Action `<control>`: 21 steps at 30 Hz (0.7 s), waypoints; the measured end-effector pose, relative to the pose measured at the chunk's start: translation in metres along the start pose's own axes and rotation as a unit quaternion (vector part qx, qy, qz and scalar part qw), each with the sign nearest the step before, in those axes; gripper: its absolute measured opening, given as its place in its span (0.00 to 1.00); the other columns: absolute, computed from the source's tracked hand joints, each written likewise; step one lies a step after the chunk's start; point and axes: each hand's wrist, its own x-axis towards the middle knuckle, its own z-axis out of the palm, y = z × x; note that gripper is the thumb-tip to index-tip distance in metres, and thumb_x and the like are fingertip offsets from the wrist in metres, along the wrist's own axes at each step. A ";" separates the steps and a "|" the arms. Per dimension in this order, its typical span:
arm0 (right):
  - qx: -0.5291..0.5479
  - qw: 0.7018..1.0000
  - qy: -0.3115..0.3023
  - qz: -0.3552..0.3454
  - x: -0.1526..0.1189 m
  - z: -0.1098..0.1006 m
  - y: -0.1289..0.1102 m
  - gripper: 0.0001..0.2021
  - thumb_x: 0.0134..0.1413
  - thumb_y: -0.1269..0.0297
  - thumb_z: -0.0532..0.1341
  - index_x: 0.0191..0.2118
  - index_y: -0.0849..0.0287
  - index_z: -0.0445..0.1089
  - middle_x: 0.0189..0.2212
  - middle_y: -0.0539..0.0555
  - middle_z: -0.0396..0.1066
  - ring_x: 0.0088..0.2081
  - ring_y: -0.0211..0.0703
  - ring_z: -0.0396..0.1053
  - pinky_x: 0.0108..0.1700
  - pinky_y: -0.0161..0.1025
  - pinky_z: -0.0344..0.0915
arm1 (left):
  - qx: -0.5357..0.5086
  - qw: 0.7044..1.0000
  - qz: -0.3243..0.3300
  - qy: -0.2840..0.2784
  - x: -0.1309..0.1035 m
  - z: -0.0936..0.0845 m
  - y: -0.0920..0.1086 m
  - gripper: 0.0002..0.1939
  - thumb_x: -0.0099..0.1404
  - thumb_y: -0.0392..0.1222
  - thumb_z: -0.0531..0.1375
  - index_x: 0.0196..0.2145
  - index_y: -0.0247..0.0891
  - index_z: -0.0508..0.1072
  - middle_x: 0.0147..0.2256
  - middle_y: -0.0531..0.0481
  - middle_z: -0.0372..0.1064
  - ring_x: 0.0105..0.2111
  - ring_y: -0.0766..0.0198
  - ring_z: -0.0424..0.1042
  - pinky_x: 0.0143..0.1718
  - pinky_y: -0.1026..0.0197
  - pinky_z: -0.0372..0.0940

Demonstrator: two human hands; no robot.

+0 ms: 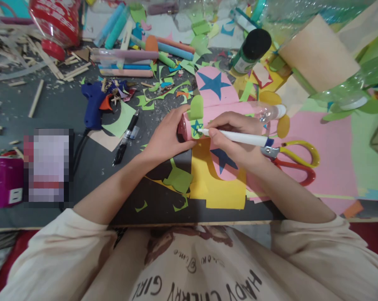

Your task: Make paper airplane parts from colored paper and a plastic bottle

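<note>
A plastic bottle [248,108] wrapped in pink paper lies on its side, its white cap [281,110] to the right. Pink paper wings with blue stars, an upper one [204,97] and a lower one [220,169], stick out from it. My left hand [168,136] is closed around the bottle's base end. In my right hand [235,133] is a white marker [239,137], its tip on a green paper piece [196,134] bearing a blue star outline. Yellow paper [225,196] lies beneath. Scissors with yellow and red handles [297,170] rest beside my right wrist.
Left of my hands lie a black pen [126,140], a blue glue gun [93,104] and a phone with a blurred screen [49,167]. Markers [129,54], paper scraps and wooden sticks cover the back. A dark-capped bottle [250,50] and clear green bottles [355,88] stand or lie right.
</note>
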 end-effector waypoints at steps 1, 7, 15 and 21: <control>0.001 1.000 0.005 0.001 0.000 0.000 0.000 0.05 0.58 0.63 0.62 0.31 0.54 0.72 0.26 0.49 0.74 0.27 0.38 0.70 0.28 0.37 0.68 | 0.000 1.000 0.000 0.000 0.000 0.000 0.000 0.34 0.55 0.40 0.65 0.57 0.41 0.59 0.57 0.42 0.64 0.57 0.49 0.66 0.56 0.51 0.63; 0.006 1.000 0.011 0.011 0.001 0.001 -0.002 0.07 0.59 0.60 0.61 0.31 0.54 0.71 0.26 0.49 0.74 0.26 0.38 0.70 0.27 0.37 0.68 | -0.001 1.000 -0.005 0.003 0.000 0.000 0.001 0.33 0.55 0.42 0.66 0.57 0.41 0.59 0.54 0.43 0.66 0.54 0.49 0.67 0.54 0.52 0.64; 0.011 1.000 0.016 -0.001 0.001 0.001 -0.001 0.06 0.59 0.63 0.62 0.31 0.54 0.70 0.26 0.48 0.73 0.26 0.37 0.69 0.27 0.37 0.66 | 0.005 1.000 -0.001 0.000 0.000 -0.001 0.001 0.32 0.56 0.42 0.66 0.56 0.41 0.59 0.57 0.41 0.64 0.57 0.49 0.66 0.56 0.51 0.64; 0.010 1.000 0.009 0.009 0.001 0.000 -0.002 0.06 0.58 0.64 0.62 0.30 0.55 0.71 0.25 0.48 0.73 0.26 0.36 0.68 0.26 0.36 0.66 | 0.002 1.000 -0.001 0.005 0.000 0.000 0.001 0.33 0.55 0.40 0.66 0.56 0.41 0.59 0.56 0.41 0.65 0.56 0.49 0.67 0.55 0.51 0.64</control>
